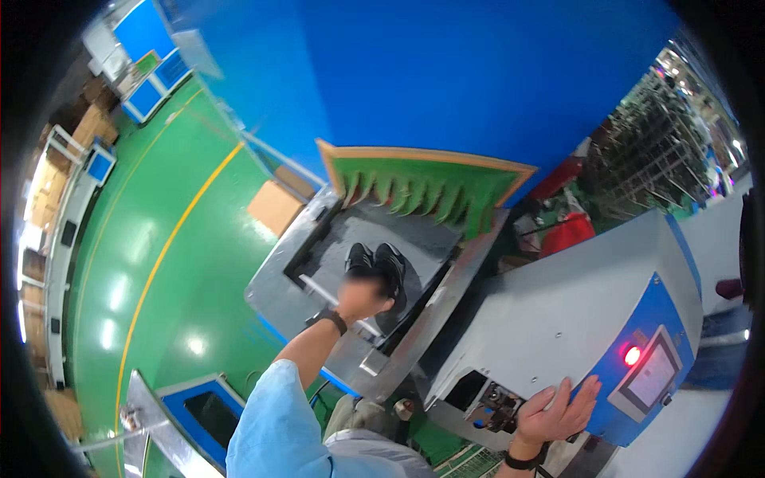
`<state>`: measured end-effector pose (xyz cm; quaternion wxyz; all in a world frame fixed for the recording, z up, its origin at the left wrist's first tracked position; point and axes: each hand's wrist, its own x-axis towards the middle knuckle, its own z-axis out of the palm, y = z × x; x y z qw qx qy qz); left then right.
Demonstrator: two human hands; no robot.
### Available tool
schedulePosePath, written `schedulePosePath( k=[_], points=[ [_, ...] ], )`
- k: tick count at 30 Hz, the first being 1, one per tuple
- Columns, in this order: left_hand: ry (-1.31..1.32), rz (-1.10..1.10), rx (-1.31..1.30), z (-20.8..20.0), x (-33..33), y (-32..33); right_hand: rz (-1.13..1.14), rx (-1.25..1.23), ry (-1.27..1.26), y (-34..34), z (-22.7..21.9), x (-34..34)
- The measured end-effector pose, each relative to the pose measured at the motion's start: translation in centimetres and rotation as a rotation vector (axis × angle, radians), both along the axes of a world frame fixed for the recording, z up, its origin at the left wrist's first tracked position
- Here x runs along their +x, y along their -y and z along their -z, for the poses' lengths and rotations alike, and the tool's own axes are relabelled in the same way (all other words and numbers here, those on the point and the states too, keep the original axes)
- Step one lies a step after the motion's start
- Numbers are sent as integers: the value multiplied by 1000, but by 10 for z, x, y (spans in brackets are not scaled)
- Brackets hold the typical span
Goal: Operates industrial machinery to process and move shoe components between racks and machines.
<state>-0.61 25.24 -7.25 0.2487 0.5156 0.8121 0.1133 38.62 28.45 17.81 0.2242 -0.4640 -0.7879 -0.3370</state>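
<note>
A pair of black shoes (389,267) with pale markings sits on the dark belt (343,227) of a machine, toes toward a green fringed curtain (422,183). My left hand (363,298), a dark band at its wrist, reaches over the heel end of the shoes. A blur covers most of that hand, so its fingers and any grip are hidden. My right hand (559,413) hangs open with fingers stretched and nothing in it. It is beside the slanted grey and blue cabinet (558,311), below and left of a screen panel (649,372).
A tall blue housing (446,72) rises behind the curtain. The belt's metal frame (275,279) surrounds it. A lit red button (632,355) sits on the cabinet. Left are a cardboard box (275,207) and green floor with yellow lines (179,231). Metal racks (653,143) stand at the far right.
</note>
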Motion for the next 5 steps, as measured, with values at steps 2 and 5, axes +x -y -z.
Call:
schedulePosePath(
  k=[2, 5],
  points=[
    [37, 33, 46, -29, -8, 64, -17, 5, -30, -1, 1, -4],
    [-96, 51, 12, -70, -3, 158, -43, -3, -111, -2, 3, -5]
  ],
)
